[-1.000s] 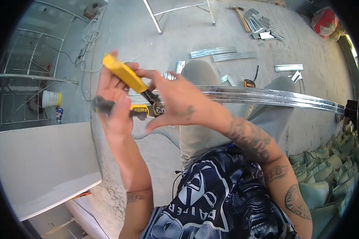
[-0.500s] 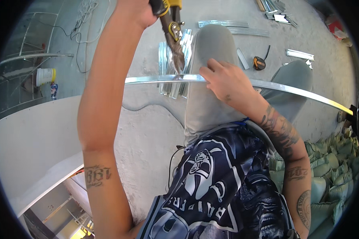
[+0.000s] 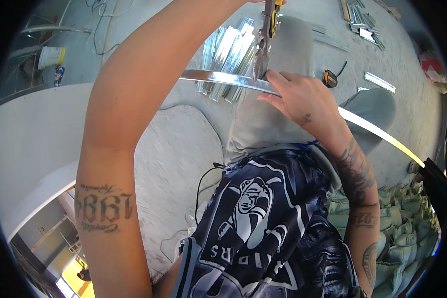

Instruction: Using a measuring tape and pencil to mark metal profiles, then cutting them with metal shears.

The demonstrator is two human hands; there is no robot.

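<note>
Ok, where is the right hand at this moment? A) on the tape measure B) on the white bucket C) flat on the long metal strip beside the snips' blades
C: the right hand presses on the metal strip next to the snips.

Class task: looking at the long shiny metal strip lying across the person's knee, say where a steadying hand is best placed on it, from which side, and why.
Probably grip the long shiny metal strip flat from above, just right of the yellow-handled snips, where the right hand presses it on the grey-trousered knee. The strip is thin and long, so the knee supports it there, clear of the blades.
</note>
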